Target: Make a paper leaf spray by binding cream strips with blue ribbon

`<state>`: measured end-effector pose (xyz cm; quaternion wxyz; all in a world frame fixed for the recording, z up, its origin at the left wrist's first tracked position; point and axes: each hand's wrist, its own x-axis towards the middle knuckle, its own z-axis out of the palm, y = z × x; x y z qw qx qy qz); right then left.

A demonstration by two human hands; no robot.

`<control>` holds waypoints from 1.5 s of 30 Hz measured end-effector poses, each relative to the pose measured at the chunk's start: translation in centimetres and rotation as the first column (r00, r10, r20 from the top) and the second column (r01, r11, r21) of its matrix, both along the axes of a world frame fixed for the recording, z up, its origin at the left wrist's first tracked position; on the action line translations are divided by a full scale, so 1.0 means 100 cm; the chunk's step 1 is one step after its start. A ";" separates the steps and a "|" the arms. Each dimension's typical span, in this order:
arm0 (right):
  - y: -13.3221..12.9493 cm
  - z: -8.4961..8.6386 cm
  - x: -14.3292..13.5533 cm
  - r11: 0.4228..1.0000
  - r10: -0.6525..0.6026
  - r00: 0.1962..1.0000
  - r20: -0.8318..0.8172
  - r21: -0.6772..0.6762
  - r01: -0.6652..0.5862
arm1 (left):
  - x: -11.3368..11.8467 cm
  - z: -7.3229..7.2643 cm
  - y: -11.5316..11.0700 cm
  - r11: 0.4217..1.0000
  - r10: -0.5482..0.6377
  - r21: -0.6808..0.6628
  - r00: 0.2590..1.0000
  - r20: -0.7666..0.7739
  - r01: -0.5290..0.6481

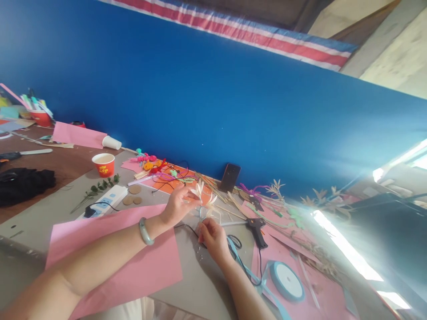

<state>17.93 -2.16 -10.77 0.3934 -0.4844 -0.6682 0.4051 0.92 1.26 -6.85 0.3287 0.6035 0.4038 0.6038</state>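
My left hand [180,203], with a bracelet on its wrist, pinches a cream-white dried-looking flower [198,190] near its petals. Just below and to the right, my right hand [215,239] is closed, thumb against fingers; what it grips is too small to make out. A thin pale-blue loop [201,213] shows between the two hands. Another cream flower [211,201] is close behind the first. To the right of my right hand lies a black glue gun [256,231], and light-blue ribbon [248,271] runs from a spool [287,281] past my right forearm.
Pink paper [123,262] lies under my left arm. A power strip [108,201], wooden discs [127,201], a green sprig [96,192] and a drink cup [103,165] stand left. A phone [230,177] leans on the blue partition [207,98]. Craft stems [170,174] clutter the back.
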 end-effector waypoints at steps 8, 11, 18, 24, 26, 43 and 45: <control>-0.001 0.000 0.002 1.000 0.005 1.000 -0.004 0.002 -0.005 | 0.005 0.021 0.006 0.992 0.070 0.120 0.970 -0.234 -0.042; 0.001 -0.003 0.003 1.000 -0.005 1.000 -0.029 0.000 0.005 | 0.007 0.024 0.008 0.988 0.068 0.150 0.968 -0.240 -0.032; 0.010 -0.007 0.007 0.997 -0.066 0.989 -0.135 0.031 0.071 | 0.013 0.024 0.009 0.993 -0.016 0.119 0.997 -0.078 0.025; 0.015 0.006 0.017 0.993 -0.096 0.960 -0.265 0.039 0.110 | 0.000 0.024 0.022 1.000 0.010 0.002 0.994 0.112 -0.010; 0.015 0.009 0.018 0.990 -0.115 0.954 -0.278 0.048 0.134 | -0.002 0.020 0.027 1.000 -0.012 -0.026 0.987 0.157 0.016; 0.014 0.003 0.018 0.979 -0.137 0.968 -0.212 0.118 0.164 | -0.008 0.043 0.000 0.780 0.332 0.620 0.897 -0.291 -0.088; 0.014 0.001 0.018 0.977 -0.135 0.976 -0.169 0.142 0.160 | -0.008 0.046 -0.005 0.703 0.434 0.706 0.837 -0.333 -0.084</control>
